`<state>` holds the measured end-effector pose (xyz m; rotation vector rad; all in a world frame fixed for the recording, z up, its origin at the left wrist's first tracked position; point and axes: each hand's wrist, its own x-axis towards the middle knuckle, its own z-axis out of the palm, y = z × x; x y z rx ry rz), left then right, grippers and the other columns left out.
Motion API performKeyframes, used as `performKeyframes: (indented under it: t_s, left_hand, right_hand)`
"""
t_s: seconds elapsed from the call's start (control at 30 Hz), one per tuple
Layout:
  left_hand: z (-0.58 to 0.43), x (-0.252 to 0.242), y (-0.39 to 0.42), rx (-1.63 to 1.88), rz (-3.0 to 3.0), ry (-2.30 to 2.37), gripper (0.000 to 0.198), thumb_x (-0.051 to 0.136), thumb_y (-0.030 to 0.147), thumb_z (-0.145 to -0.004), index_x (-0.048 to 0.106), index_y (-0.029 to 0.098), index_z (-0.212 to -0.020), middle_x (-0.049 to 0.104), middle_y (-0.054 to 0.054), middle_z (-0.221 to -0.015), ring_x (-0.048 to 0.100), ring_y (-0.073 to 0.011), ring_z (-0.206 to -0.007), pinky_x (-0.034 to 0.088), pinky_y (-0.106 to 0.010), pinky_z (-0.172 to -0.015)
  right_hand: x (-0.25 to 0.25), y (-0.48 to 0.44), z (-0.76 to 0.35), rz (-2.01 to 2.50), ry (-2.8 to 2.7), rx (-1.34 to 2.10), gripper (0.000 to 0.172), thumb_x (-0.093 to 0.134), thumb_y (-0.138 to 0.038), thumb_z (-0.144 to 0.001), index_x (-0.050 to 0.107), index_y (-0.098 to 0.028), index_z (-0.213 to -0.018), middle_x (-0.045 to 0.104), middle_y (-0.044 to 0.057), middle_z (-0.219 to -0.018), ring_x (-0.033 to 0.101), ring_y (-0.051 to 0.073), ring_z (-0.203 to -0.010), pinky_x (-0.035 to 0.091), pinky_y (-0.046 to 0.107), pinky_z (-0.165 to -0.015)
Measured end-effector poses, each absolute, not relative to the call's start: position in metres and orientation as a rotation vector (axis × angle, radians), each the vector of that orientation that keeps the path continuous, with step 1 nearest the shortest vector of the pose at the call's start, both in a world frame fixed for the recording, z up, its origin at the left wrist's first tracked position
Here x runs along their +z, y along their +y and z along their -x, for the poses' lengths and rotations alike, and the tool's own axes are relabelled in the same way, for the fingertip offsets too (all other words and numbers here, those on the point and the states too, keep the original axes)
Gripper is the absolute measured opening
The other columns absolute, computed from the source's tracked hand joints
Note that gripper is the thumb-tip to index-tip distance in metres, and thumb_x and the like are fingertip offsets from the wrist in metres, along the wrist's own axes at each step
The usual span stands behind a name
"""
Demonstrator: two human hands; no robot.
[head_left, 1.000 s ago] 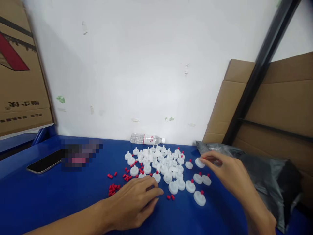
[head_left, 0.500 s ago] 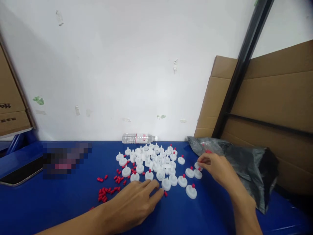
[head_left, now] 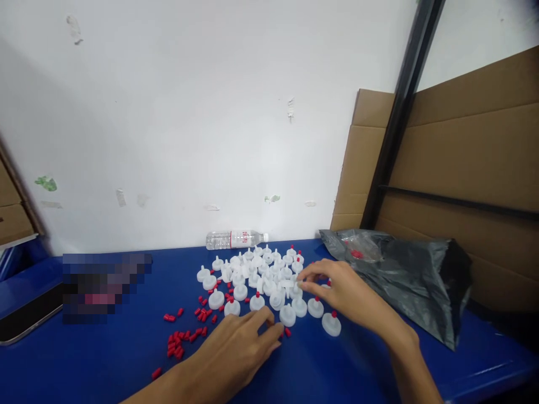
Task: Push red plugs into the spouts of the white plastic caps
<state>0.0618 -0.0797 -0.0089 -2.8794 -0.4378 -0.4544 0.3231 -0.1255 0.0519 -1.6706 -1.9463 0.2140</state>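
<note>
My left hand (head_left: 238, 350) hovers low over the front of the table, fingers bent and thumb near the index finger. Small red caps (head_left: 287, 332) lie beside its thumb tip; anything in that grip is hidden. At the right side of a pile of white disc-shaped plastic pieces with stems (head_left: 278, 299), my right hand (head_left: 337, 286) pinches a white piece (head_left: 297, 289) by thumb and index finger. Several pieces near it wear red caps on their stems, such as one capped piece (head_left: 331, 324) at the front right. More capped pieces are partly behind my right hand.
Loose red caps (head_left: 179, 352) are scattered left of the pile. A clear bottle (head_left: 238, 239) lies against the wall. On the right is a dark plastic bag (head_left: 425, 275) with cardboard (head_left: 471, 163) behind. A phone (head_left: 31, 314) rests on the blue table (head_left: 126, 348) at left.
My right hand has let go of a capped piece at the right and moved left to the pile's edge. My left hand stays in nearly the same place. The view has shifted slightly.
</note>
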Motion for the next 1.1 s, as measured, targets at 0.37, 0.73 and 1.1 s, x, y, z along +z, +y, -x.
performKeyframes:
  t_s: [0.37, 0.73, 1.1]
  left_hand:
    - [-0.060, -0.011, -0.079, -0.340, 2.969, -0.443, 0.027, 0.051, 0.009, -0.101, 0.056, 0.026, -0.121, 0.063, 0.000, -0.114, 0.065, -0.0160, -0.077, 0.040, -0.026, -0.059]
    - [-0.061, -0.014, -0.077, -0.407, 2.980, -0.468, 0.016, 0.051, 0.010, -0.103, 0.056, 0.024, -0.111, 0.064, -0.001, -0.114, 0.066, -0.0165, -0.075, 0.040, -0.030, -0.057]
    - [-0.057, -0.006, -0.066, -1.025, 2.629, -0.455, 0.023, 0.035, 0.026, -0.113, 0.056, 0.021, -0.120, 0.076, 0.002, -0.096, 0.074, -0.0140, -0.070, 0.036, -0.029, -0.049]
  right_hand:
    - [0.042, -0.128, -0.295, 1.693, -2.094, 0.317, 0.006, 0.073, -0.030, -0.091, 0.078, -0.028, -0.093, 0.072, 0.002, -0.095, 0.064, 0.021, -0.096, 0.045, 0.031, -0.081]
    - [0.054, -0.135, -0.287, 1.575, -2.024, 0.252, 0.013, 0.046, -0.029, -0.104, 0.059, -0.026, -0.104, 0.070, 0.000, -0.102, 0.064, 0.017, -0.089, 0.044, 0.030, -0.079]
    - [0.053, -0.133, -0.278, 1.501, -2.083, 0.244, 0.008, 0.061, -0.024, -0.098, 0.065, -0.028, -0.105, 0.070, -0.002, -0.107, 0.063, 0.017, -0.098, 0.043, 0.029, -0.083]
